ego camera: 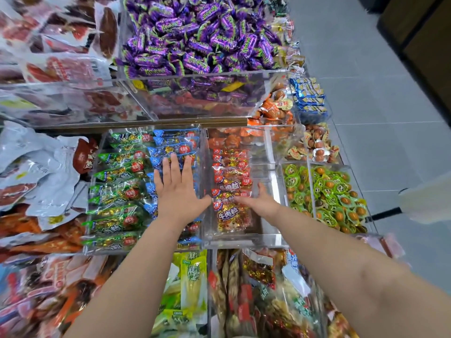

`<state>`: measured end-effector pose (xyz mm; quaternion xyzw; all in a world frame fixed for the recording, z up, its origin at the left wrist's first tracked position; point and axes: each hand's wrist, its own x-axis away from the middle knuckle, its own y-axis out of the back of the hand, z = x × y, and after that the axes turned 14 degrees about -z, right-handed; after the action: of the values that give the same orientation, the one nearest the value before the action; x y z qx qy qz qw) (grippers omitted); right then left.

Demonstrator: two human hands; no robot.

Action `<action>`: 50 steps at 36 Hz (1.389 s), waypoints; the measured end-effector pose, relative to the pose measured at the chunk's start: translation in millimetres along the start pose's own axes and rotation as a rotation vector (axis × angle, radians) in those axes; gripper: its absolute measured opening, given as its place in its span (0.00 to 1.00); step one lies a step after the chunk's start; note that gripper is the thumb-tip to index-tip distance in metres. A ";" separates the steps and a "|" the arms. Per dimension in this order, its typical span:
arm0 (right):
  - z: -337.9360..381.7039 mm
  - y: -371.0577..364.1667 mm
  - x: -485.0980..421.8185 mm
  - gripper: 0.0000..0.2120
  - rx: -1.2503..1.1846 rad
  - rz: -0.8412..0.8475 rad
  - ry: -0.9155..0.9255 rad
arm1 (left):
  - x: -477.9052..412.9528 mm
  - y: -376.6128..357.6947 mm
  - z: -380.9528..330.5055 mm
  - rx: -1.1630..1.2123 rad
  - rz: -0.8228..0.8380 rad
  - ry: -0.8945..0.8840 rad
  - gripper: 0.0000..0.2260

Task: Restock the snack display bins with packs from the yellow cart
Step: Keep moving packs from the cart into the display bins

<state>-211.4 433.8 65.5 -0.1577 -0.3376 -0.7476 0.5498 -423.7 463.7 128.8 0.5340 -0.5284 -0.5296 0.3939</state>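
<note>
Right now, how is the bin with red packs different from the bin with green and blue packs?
The green-and-blue bin is filled side to side with two rows; the red bin holds one row, leaving bare floor on its right. The left hand lies flat on the blue packs; the right hand touches the red packs from the side. Both bins are clear plastic.

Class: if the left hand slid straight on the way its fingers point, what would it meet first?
The left hand lies flat on the blue packs, fingers pointing away. It would likely meet more blue packs first, then the clear bin at its far wall, though depth is unclear.
</note>
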 end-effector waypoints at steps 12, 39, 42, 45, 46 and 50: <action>9.6 40.8 79.1 0.12 -0.178 -0.182 0.210 | 40.0 56.7 -50.1 0.661 -0.265 0.017 0.12; -390.1 -37.6 428.2 0.09 -0.783 -0.764 -0.906 | 312.7 -87.7 -57.8 0.375 1.091 -0.042 0.09; -422.6 -55.0 472.8 0.09 -0.883 -0.806 -1.019 | 340.3 -92.4 -67.9 0.219 1.141 -0.164 0.12; -447.7 -67.3 508.2 0.09 -0.987 -0.824 -1.086 | 365.7 -93.1 -79.1 0.089 1.186 -0.347 0.13; -455.4 -69.3 517.8 0.08 -1.017 -0.829 -1.102 | 372.9 -93.6 -83.3 0.063 1.206 -0.398 0.14; -485.3 -69.1 549.5 0.06 -1.099 -0.835 -1.139 | 400.2 -95.2 -99.5 -0.028 1.231 -0.470 0.14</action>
<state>-399.7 -277.0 25.6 -0.6103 -0.1832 -0.7514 -0.1713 -359.8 69.5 -11.5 -0.0007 -0.8024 -0.3166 0.5059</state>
